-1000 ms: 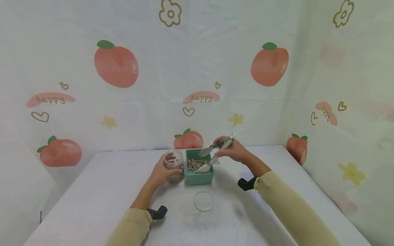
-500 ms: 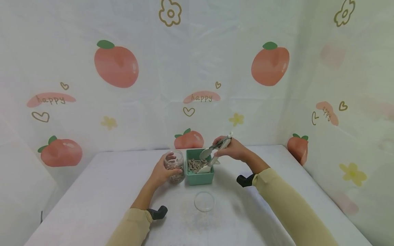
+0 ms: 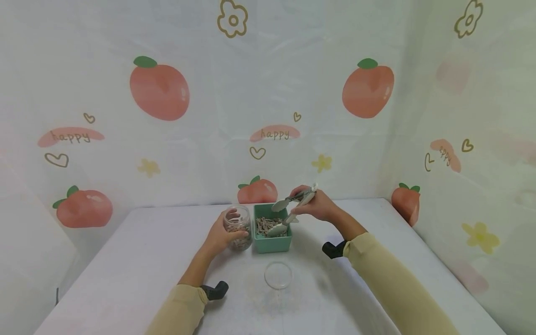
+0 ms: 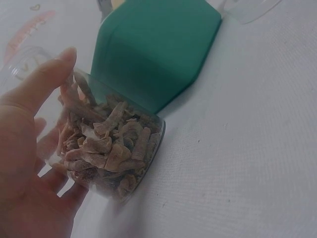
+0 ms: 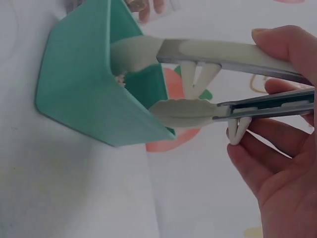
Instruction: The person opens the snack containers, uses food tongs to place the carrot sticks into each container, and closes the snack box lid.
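Observation:
My left hand [image 3: 219,236] grips a clear jar [image 3: 237,215] at the left side of a green box [image 3: 272,245]. In the left wrist view, brown dried pieces [image 4: 114,148] fill the lower part of that jar, with thumb and fingers around its wall. Similar dried pieces [image 3: 264,224] lie inside the box. Over the box's right side, my right hand [image 3: 316,204] holds a pair of tongs [image 5: 218,52] between thumb and fingers. Their white tips are spread apart and reach inside the box. Whether the tips touch any pieces is hidden.
A clear round lid [image 3: 278,275] lies on the white table [image 3: 167,251] in front of the box. Behind the table hangs a pale curtain [image 3: 201,163] printed with peaches, and it continues along the right side.
The tongs' spread tips shift slightly within the box, the nearer one dipping toward the pieces and then showing more again. My left hand and the jar stay in place.

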Demonstrator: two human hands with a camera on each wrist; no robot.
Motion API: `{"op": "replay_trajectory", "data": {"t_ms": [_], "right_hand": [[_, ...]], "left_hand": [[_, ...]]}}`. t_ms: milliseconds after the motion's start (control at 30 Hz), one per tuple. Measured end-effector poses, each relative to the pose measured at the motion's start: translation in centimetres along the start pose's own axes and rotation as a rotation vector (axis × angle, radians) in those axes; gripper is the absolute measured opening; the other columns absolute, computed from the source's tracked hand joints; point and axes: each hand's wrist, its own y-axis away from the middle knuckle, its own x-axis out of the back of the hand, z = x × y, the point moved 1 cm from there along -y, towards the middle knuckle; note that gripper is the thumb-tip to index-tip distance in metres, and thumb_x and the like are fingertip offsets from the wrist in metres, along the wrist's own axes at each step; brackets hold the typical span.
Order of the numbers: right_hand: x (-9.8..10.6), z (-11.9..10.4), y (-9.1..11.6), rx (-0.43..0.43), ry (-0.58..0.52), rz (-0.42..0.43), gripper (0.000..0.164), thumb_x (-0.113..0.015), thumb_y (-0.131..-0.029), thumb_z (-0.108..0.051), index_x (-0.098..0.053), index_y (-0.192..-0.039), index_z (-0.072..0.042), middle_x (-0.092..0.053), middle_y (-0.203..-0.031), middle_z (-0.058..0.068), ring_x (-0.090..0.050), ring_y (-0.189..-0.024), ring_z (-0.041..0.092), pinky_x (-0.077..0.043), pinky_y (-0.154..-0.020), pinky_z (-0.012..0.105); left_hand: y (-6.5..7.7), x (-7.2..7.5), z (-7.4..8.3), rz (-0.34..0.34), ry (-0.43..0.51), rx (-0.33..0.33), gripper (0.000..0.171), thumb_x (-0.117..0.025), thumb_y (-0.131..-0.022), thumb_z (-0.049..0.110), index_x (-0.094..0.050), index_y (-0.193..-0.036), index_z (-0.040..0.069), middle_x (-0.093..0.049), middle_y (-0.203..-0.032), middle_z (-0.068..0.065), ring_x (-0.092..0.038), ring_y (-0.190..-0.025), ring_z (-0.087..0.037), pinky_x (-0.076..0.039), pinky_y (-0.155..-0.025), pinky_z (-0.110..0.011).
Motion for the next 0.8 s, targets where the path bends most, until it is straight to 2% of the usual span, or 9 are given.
{"op": "replay_trajectory", "data": {"t_ms": [100,233,333,533,800], "right_hand": [[0.3,0.1,-0.1,0.002,-0.030,-0.022,0.040,-0.077,-0.080,-0.005,-0.061,-0.115,0.007,-0.065,-0.105,0.015,-0.056,-0.085,0.021,-0.048,-0.076,0.036],[0.3,2.4,-1.2,-0.029,-0.062,-0.060,0.040,-0.078,-0.080,-0.010,-0.062,-0.115,0.003,-0.065,-0.109,0.014,-0.058,-0.093,0.024,-0.048,-0.080,0.038],[0.1,4.0,-1.8,-0.058,-0.069,-0.070,0.042,-0.079,-0.079,-0.014,-0.063,-0.116,-0.001,-0.066,-0.107,0.012,-0.057,-0.092,0.023,-0.049,-0.080,0.038],[-0.1,3.7,-1.6,-0.032,-0.004,-0.076,0.042,-0.081,-0.078,-0.016,-0.064,-0.114,-0.003,-0.066,-0.100,0.007,-0.056,-0.086,0.022,-0.048,-0.077,0.037],[-0.6,3.7,-1.3,0.018,0.072,-0.026,0.039,-0.081,-0.079,-0.019,-0.065,-0.112,-0.006,-0.066,-0.091,0.003,-0.056,-0.077,0.021,-0.049,-0.068,0.036]], "left_hand": [[0.1,0.0,0.1,0.000,-0.004,-0.002,0.086,-0.086,-0.075,0.023,-0.036,-0.145,0.012,-0.049,-0.141,-0.012,-0.044,-0.131,-0.031,-0.035,-0.106,-0.049],[0.1,-0.1,0.1,0.001,-0.011,0.000,0.086,-0.085,-0.076,0.023,-0.036,-0.145,0.012,-0.048,-0.141,-0.012,-0.044,-0.130,-0.032,-0.036,-0.106,-0.050],[0.1,-0.1,0.0,0.003,-0.019,0.007,0.086,-0.085,-0.076,0.023,-0.035,-0.145,0.012,-0.049,-0.141,-0.012,-0.044,-0.130,-0.032,-0.036,-0.106,-0.051],[-0.1,-0.3,-0.1,0.004,-0.018,0.020,0.086,-0.085,-0.076,0.022,-0.035,-0.146,0.013,-0.049,-0.141,-0.010,-0.043,-0.131,-0.032,-0.035,-0.106,-0.051],[-0.1,-0.3,0.0,0.005,-0.007,0.004,0.087,-0.086,-0.075,0.023,-0.036,-0.145,0.013,-0.049,-0.141,-0.011,-0.043,-0.130,-0.032,-0.035,-0.106,-0.051]]}}
